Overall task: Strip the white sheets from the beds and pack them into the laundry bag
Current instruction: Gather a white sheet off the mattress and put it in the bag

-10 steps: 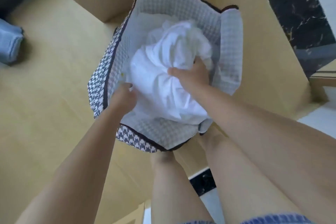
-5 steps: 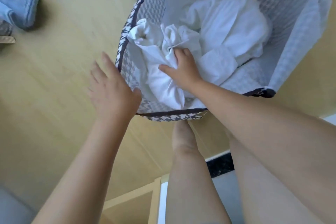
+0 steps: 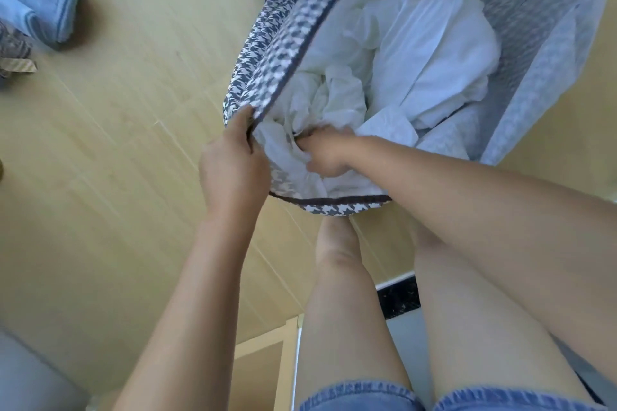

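Observation:
The houndstooth laundry bag stands open on the wooden floor at upper centre. Crumpled white sheets fill its inside. My left hand pinches the bag's near left rim corner between thumb and fingers. My right hand is inside the bag's near corner, fingers curled into a fold of the white sheet and partly buried in it.
Folded blue cloth lies on the floor at the top left. My bare legs and a foot stand right below the bag. A light wooden frame and a dark marble strip sit at the bottom.
My left hand moved from hovering open beside the bag to gripping its rim. My right hand pushed the sheet deeper into the near corner. The bag's left wall has folded inward.

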A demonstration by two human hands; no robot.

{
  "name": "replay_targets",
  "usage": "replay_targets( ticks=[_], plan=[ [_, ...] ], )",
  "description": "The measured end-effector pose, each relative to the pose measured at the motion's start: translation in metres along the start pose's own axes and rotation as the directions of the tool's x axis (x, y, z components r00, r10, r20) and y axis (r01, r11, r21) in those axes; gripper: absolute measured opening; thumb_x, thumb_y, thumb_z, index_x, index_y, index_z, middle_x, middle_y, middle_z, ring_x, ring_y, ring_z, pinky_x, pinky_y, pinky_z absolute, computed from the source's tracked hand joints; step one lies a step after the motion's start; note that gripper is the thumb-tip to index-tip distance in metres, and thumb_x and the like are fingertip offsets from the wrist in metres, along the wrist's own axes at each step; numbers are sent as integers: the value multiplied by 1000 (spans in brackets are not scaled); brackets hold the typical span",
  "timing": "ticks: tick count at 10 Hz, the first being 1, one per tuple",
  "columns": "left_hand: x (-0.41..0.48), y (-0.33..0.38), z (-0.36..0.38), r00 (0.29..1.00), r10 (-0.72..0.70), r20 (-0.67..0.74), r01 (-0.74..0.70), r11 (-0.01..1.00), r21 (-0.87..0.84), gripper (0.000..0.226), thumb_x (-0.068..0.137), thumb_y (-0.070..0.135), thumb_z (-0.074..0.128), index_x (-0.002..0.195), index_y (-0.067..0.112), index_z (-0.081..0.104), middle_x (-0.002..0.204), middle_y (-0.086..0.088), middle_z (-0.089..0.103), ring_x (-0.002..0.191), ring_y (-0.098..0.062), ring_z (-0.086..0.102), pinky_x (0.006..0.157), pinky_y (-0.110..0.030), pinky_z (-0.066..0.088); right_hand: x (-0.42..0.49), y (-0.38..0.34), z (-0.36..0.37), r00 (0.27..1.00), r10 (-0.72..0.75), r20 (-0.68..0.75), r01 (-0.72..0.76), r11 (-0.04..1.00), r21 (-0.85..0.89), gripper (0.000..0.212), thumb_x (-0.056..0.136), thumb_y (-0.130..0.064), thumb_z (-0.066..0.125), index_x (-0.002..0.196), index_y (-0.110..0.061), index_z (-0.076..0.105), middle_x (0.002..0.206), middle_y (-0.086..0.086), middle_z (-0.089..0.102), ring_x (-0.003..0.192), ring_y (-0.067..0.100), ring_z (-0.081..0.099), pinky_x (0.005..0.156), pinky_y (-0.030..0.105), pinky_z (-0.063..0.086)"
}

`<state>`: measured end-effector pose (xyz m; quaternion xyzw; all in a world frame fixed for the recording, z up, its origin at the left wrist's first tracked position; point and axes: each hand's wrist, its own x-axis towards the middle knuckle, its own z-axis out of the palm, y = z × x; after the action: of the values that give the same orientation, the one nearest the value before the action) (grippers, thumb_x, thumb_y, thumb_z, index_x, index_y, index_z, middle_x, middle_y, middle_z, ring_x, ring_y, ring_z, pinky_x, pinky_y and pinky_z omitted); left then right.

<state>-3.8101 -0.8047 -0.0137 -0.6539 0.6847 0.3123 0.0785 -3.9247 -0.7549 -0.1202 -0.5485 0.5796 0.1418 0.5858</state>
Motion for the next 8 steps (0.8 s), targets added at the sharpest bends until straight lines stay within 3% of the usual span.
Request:
replay_targets(
  ticks=[1,2,3,4,5,6,7,8],
  plan=[
    [1,10,9,994,40,104,-48,995,83,47,90,3,37,133,16,51,111,-18,65,99,-39,56,76,-39,41,-26,15,-16,999,-27,41,11,933,361,52,97,-29,50,146,-17,36,150,1,37,133,22,39,109,32,31],
    [11,30,24,975,68,211,-97,986,134,33,92,3,35,121,6,48,102,-20,62,85,-37,49,65,-38,32,-65,41,-9,988,129,-91,-42,773,633,52,96,-41,49,144,-21,40,137,1,48,127,18,45,98,25,35],
    [16,45,44,963,2,268,-62,974,218,48,91,1,37,139,4,32,110,-24,59,93,-40,51,68,-37,30,-99,81,31,825,476,-305,-169,723,670,50,95,-40,50,138,-15,46,136,4,47,127,22,42,97,32,36],
    [15,52,64,961,-81,263,2,958,288,71,90,-4,41,151,2,6,119,-25,57,110,-41,52,74,-38,34,-123,113,77,502,822,-267,-397,494,774,56,90,-39,55,133,-6,42,136,14,39,125,33,37,97,40,36],
    [10,57,73,966,-100,241,20,950,313,62,88,-5,41,146,-5,18,119,-27,56,111,-42,52,73,-37,34,-122,118,108,350,934,75,-399,76,914,84,77,-52,65,140,-7,32,140,11,35,128,33,36,101,43,37],
    [3,68,72,967,-83,239,12,959,283,16,82,-8,40,94,-5,50,86,-18,54,83,-37,51,58,-33,31,-101,110,112,481,747,460,-75,-488,870,87,57,-65,74,126,-19,45,123,-5,54,107,22,56,91,41,49],
    [-13,82,75,962,-28,270,-56,953,299,27,77,-11,40,62,8,29,63,-7,36,54,-24,29,46,-31,18,-86,104,94,667,664,338,146,-561,815,42,80,-33,69,115,-14,53,107,4,62,93,24,61,79,37,53],
    [-35,96,77,937,44,345,-149,947,283,26,73,-13,38,62,8,29,61,-8,35,54,-24,25,47,-32,17,-97,89,46,615,781,109,80,-199,977,31,92,-7,46,122,2,49,102,11,47,92,22,47,86,36,45]
  ],
)
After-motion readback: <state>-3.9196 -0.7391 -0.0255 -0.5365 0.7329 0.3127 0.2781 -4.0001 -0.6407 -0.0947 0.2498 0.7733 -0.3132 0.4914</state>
